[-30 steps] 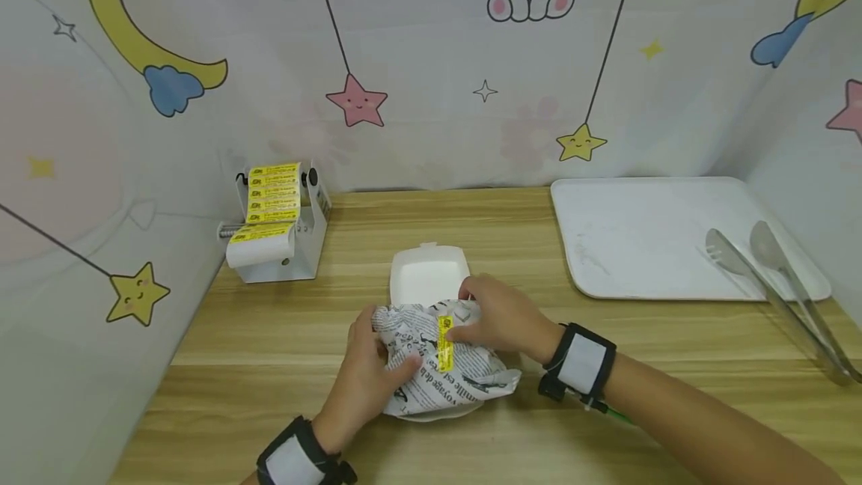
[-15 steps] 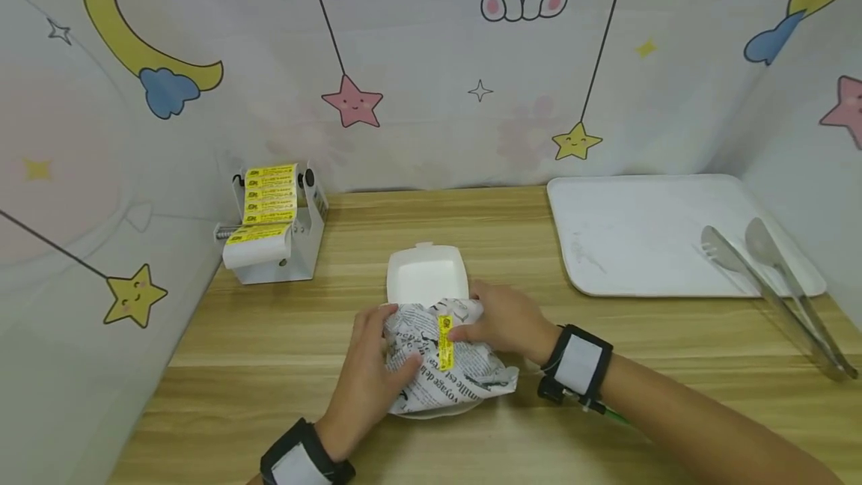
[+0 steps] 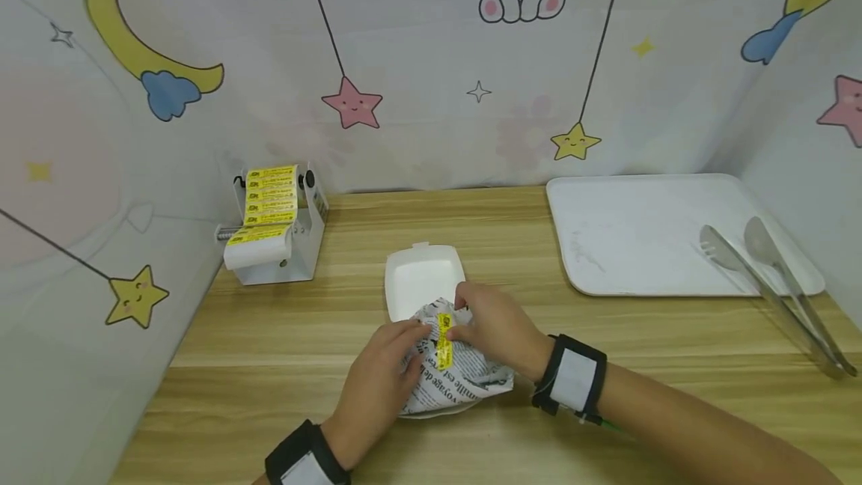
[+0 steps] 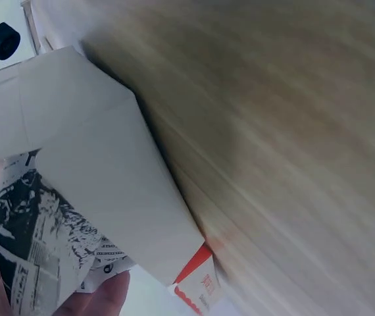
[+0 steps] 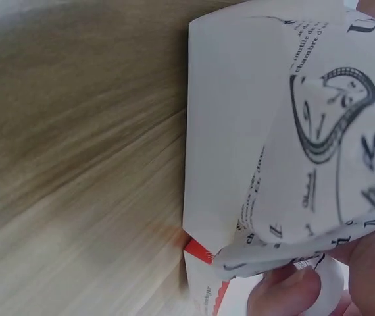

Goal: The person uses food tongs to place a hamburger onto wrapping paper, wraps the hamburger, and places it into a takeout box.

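A package wrapped in newsprint-patterned paper [image 3: 451, 391] sits in the base of an open white clamshell box [image 3: 417, 283], whose lid is folded back. A yellow sticker [image 3: 444, 358] lies along the top of the wrap. My left hand [image 3: 377, 373] grips the package's left side, fingers and thumb bent over the paper. From the right, my right hand [image 3: 501, 324] pinches the wrap, thumb beside the sticker and index finger bent at the far edge. Both wrist views show loose paper [image 4: 43, 243] bulging above the box wall [image 5: 220, 125]. What is wrapped inside is hidden.
A label dispenser [image 3: 276, 245] with a roll of yellow stickers stands at the back left. At the back right lies a white tray [image 3: 633, 238], with metal tongs [image 3: 781, 298] reaching over its front edge. Patterned fabric walls [image 3: 431, 148] enclose the wooden table [image 3: 269, 365].
My left hand has slid inward from the wrap's outer left edge, drawing the paper's left side in. My right index finger has bent onto the far edge. More of the box lid shows.
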